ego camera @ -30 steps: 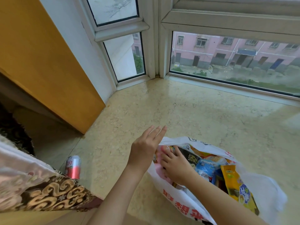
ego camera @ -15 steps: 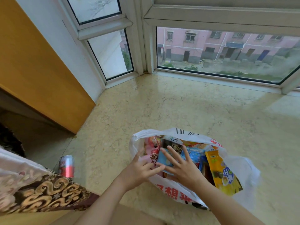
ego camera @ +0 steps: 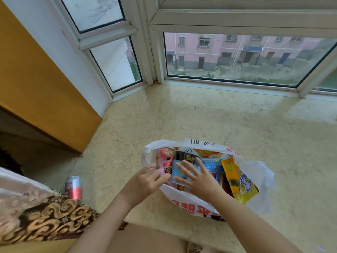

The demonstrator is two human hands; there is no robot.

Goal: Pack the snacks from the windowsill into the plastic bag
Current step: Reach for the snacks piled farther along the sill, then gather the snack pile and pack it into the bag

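A white plastic bag (ego camera: 259,172) with red lettering stands open on the marble windowsill (ego camera: 209,121), near its front edge. It is full of snack packets: a pink packet (ego camera: 165,157) at the left, a black-and-blue cup (ego camera: 183,158) in the middle, a yellow pouch (ego camera: 238,181) sticking out at the right. My right hand (ego camera: 197,177) lies flat with spread fingers on the black-and-blue cup. My left hand (ego camera: 145,181) is at the bag's left rim, fingers straight, fingertips touching the pink packet.
A red drink can (ego camera: 73,187) stands at the sill's left front, beside a brown-and-gold patterned cushion (ego camera: 42,216). A yellow wooden panel (ego camera: 36,79) closes the left side. Window frames and glass run along the back.
My left hand came down from above the sill to the bag's left rim. My right hand spread flat over the cup. The view shifted so the bag sits more central.
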